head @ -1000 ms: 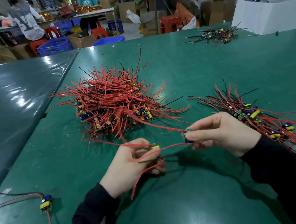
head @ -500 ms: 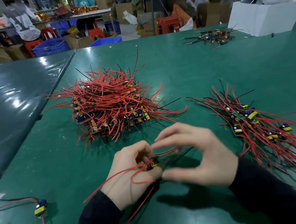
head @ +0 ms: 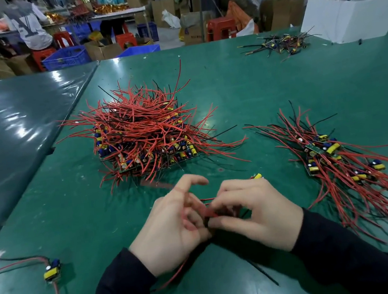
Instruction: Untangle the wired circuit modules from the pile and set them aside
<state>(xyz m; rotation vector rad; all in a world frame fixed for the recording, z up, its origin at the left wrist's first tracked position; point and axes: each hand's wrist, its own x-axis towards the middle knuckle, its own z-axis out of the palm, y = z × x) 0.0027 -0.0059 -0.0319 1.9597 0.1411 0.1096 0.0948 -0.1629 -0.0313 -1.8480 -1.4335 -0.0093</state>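
Note:
A tangled pile of circuit modules with red and black wires sits mid-table. A sorted bundle of modules lies at the right, wires trailing toward me. My left hand and my right hand meet near the table's front, both blurred. Between them they pinch the red wires of a pulled-out module. A bit of that module peeks above my right fingers. Its wires trail down under my left wrist.
A single module with red and black leads lies at the front left. A smaller heap of modules and a white box stand at the far right. A seam to a second table runs on the left. People work behind.
My hands came together from a stretched-apart hold and moved slightly right. The module's wires, first pulled taut from the pile, are now gathered between my fingers.

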